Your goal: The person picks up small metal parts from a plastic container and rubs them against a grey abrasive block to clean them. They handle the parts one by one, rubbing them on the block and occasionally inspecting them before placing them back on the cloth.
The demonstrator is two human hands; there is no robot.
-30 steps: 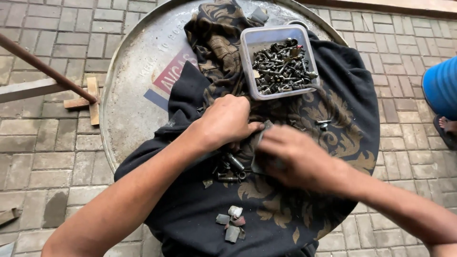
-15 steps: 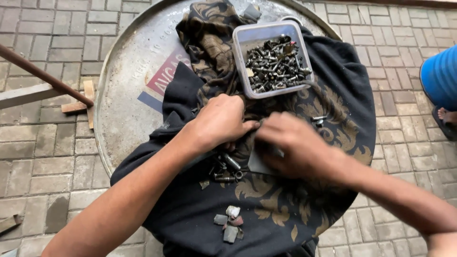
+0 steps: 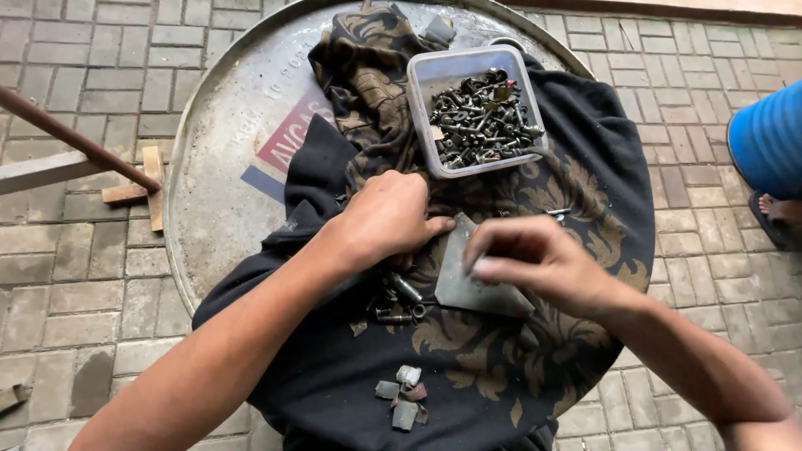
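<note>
Left forearm enters from the lower left, angled up and right. The left hand (image 3: 386, 219) lies palm down on the black patterned cloth (image 3: 585, 184), fingers curled, fingertips touching the edge of a grey metal plate (image 3: 468, 280); whether it grips anything beneath cannot be told. Loose bolts (image 3: 399, 302) lie just below this hand. Right forearm enters from the lower right. The right hand (image 3: 539, 260) hovers over the plate with fingers bent and pinched together; what they pinch is hidden. The plate lies flat on the cloth, between both hands. Behind, a clear tub (image 3: 476, 108) of dark screws stands on the cloth. Small metal scraps (image 3: 403, 394) lie near the front. The cloth covers a round metal tabletop (image 3: 225, 184). A blue barrel (image 3: 773, 138) stands at far right.
</note>
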